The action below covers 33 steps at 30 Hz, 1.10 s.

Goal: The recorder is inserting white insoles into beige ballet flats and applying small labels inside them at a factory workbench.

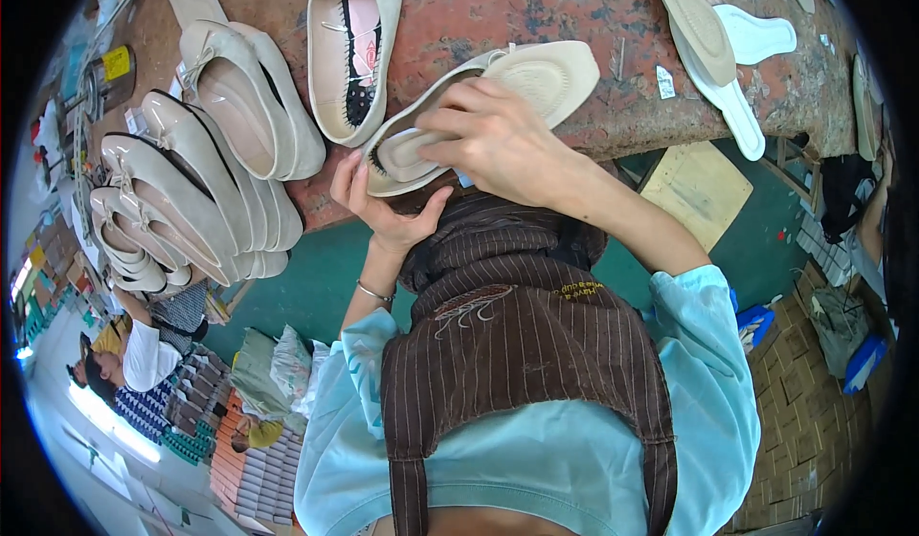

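Observation:
A beige ballet flat (400,184) lies at the table's near edge, its heel toward me. My left hand (381,212) holds it at the heel, fingers against the outer side and thumb spread below. A beige insole (548,75) sits partly in the shoe: its broad front part rests over the toe, its narrow heel part lies inside. My right hand (498,139) reaches over the shoe, its bent fingers gripping the insole at the heel part; the fingertips are partly hidden. Just beyond stands another beige ballet flat (383,19) with a bow and a dark-edged, stitched inside.
Several beige flats (182,187) are stacked at the left of the worn red table (498,10). Loose beige insoles (704,43) and white insole-shaped pieces (761,33) lie at the far right. Below the edge is a yellowish board (697,191). Other people (144,354) are at the left.

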Motion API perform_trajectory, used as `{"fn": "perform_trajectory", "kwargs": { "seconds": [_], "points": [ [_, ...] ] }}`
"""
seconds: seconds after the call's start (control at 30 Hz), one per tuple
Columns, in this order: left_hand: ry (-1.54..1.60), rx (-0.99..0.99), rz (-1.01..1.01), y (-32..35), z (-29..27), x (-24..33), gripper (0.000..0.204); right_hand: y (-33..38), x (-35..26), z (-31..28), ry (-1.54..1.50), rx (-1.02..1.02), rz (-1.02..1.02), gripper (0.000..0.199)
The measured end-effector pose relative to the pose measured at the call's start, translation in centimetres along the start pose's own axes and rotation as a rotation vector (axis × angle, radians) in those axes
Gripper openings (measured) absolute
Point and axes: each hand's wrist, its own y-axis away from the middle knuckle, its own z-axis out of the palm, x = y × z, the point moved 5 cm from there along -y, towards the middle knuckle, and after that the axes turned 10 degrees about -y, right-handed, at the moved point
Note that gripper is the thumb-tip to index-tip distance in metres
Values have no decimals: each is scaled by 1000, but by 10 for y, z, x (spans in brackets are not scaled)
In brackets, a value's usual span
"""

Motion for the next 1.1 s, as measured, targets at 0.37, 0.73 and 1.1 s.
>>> {"fn": "perform_trajectory", "kwargs": {
  "seconds": [0.37, 0.73, 1.1],
  "points": [
    [163, -57, -110, 3, 8, -15, 108, -12, 9, 31, 14, -72, 49, 26],
    [160, -153, -106, -6, 4, -18, 61, -2, -2, 50, 23, -227, -173, 31],
    [144, -55, -189, -9, 9, -12, 30, 20, -10, 31, 470, -286, 134, 41]
  ]
}}
